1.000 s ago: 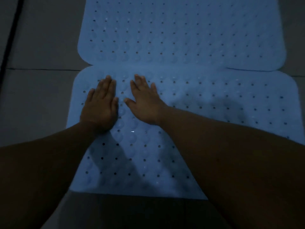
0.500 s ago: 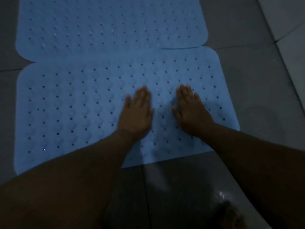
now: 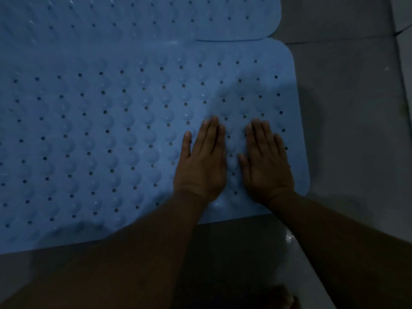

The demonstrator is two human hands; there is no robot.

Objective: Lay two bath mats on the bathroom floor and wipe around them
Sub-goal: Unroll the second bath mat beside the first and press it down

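On the near blue perforated rubber bath mat, my left hand and right hand press flat, fingers spread, gripping nothing. They have slid to its right end; smoothing nears completion beside the far matching mat.

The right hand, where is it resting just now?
In the head view, the right hand lies flat, fingers spread, on the near blue mat, close to its right edge, beside the left hand.
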